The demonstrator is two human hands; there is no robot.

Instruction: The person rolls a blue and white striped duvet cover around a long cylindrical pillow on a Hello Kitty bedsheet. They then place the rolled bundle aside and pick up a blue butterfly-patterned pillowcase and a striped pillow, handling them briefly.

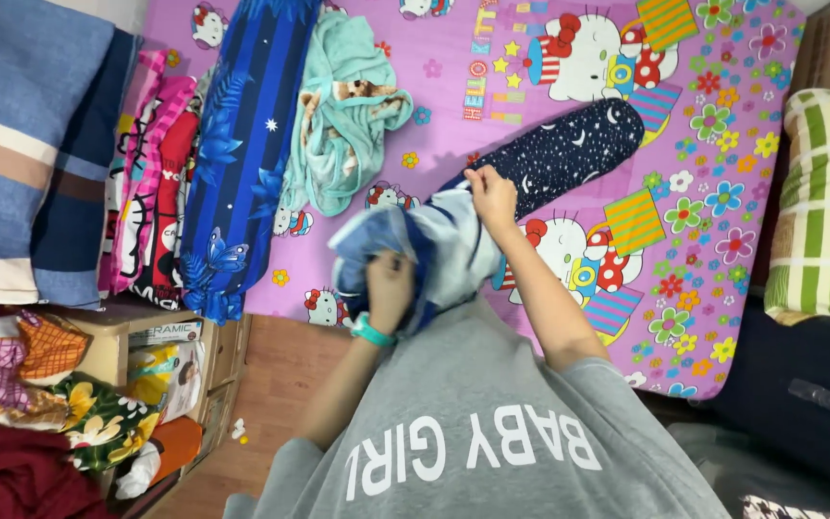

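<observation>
A dark blue bolster (569, 149) with moons and stars lies on the purple cartoon bedsheet (722, 221). Its near end is going into a blue-and-white cover (425, 255). My right hand (492, 197) grips the cover's edge at the bolster's end. My left hand (389, 288), with a teal band on its wrist, holds the bunched cover lower down.
A long blue leaf-print bolster (242, 144) and a teal blanket (348, 115) lie on the bed's left part. Striped pillows (21, 144) sit far left, a green checked pillow (828, 202) far right. A cardboard box (156, 375) of clothes stands on the wooden floor.
</observation>
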